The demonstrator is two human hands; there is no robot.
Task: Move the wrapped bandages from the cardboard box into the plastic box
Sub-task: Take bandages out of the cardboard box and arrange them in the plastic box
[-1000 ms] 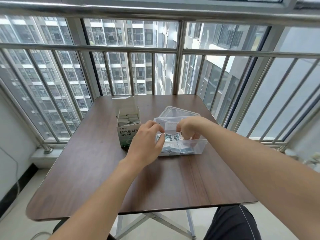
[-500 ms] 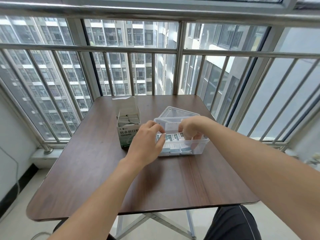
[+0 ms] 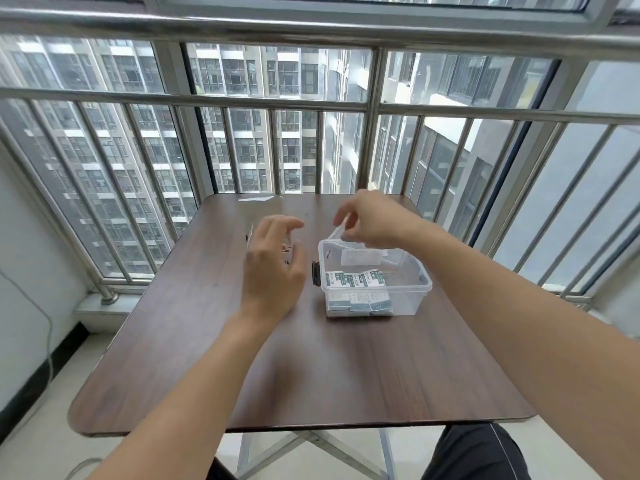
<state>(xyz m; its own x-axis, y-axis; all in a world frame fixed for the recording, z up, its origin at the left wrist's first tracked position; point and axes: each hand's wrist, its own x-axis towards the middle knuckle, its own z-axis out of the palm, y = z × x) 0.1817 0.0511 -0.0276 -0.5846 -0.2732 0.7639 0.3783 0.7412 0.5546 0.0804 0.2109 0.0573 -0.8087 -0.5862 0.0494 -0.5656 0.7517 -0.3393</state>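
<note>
Your left hand (image 3: 273, 268) is raised over the desk (image 3: 194, 341), back to the camera, fingers spread and loosely bent, its grip apart and holding nothing; it covers most of the cardboard box (image 3: 259, 209), whose pale flap shows behind it. Your right hand (image 3: 370, 220) reaches across the far rim of the plastic box (image 3: 408, 292), fingers curled and pinched on the edge of the clear lid (image 3: 337, 230). The wrapped bandages (image 3: 356, 289) lie stacked in the plastic box's left part.
</note>
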